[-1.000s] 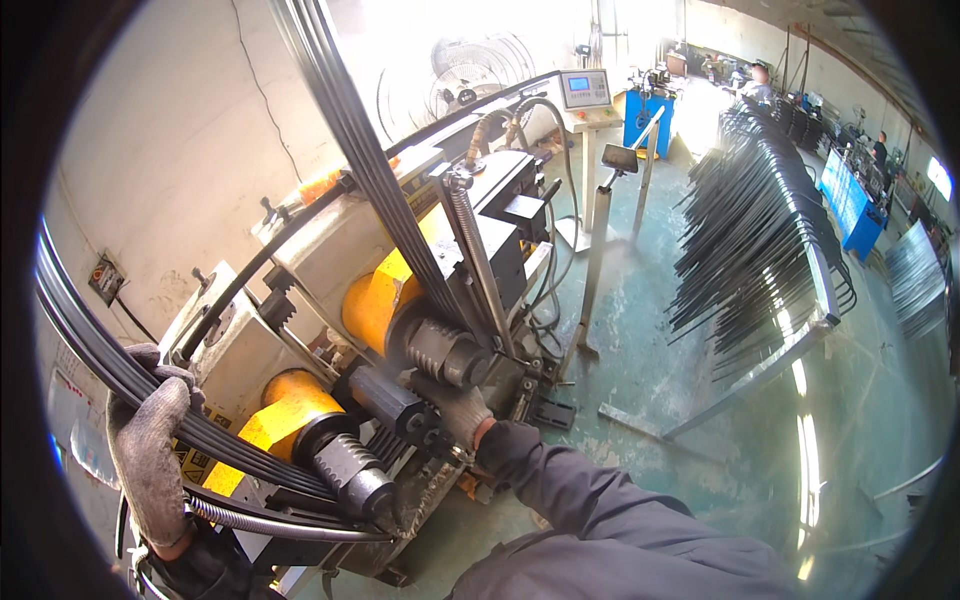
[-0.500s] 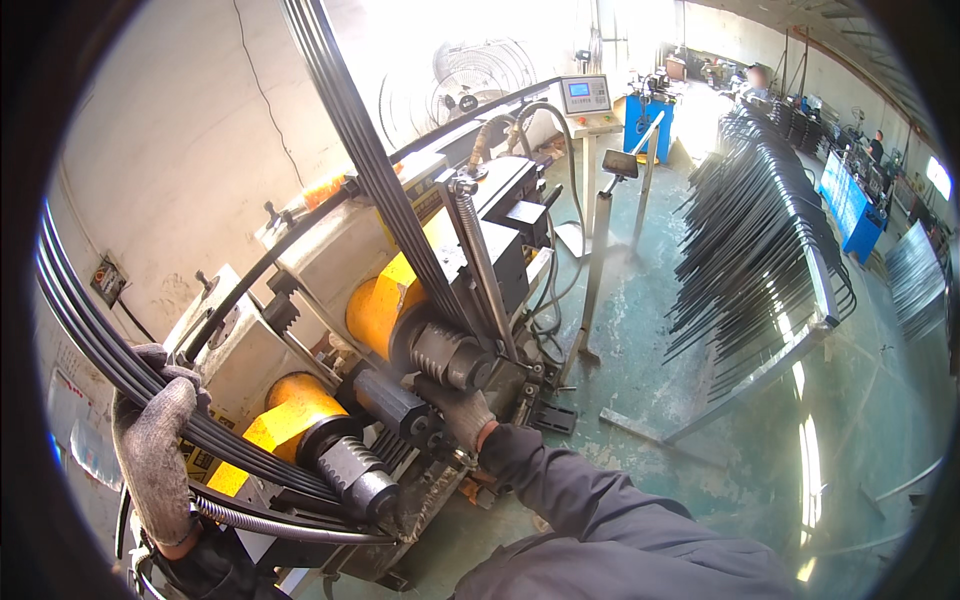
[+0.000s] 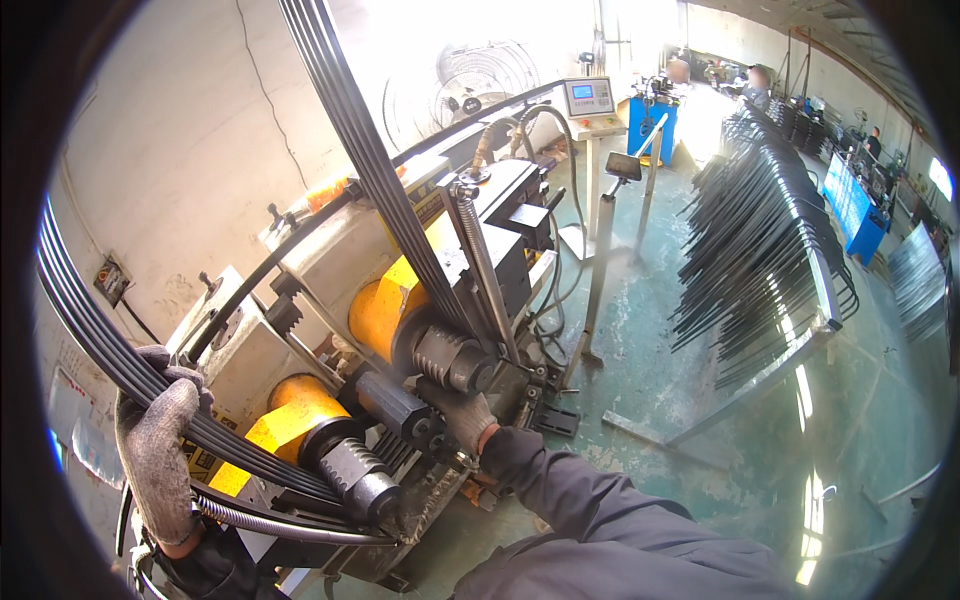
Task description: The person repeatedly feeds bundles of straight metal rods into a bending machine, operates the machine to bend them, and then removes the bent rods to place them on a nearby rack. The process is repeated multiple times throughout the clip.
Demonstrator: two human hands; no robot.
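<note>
Across the left hand [image 3: 160, 440] lies a bundle of black rods [image 3: 260, 462], running side by side; its long axis slopes from above and left of that hand down rightward to the near ridged roller [image 3: 350, 475]. The left hand, gloved in grey, is curled around the bundle. To the right of it, above the right hand [image 3: 463, 415], a second row of black rods [image 3: 365, 150] stands steeply, leaning away leftward as it rises from beside the far ridged roller [image 3: 455, 360].

A black faceted block [image 3: 390, 402] sits just left of the right hand, between the rollers. Yellow housings [image 3: 295, 410] back both rollers. A coiled spring [image 3: 270, 524] starts beside the left wrist and runs rightward under the bundle; another spring [image 3: 478, 250] stands upright beyond the right hand. Farther off on that side are a post [image 3: 600, 250], a control box [image 3: 588, 96] and a rack of bent rods [image 3: 760, 230].

The far roller covers the right hand's fingertips, so I cannot tell whether it grips anything. Both rows' upper ends are cut off, and whether they join behind the machine parts is hidden. Glare washes out the fan [image 3: 470, 90] beyond.
</note>
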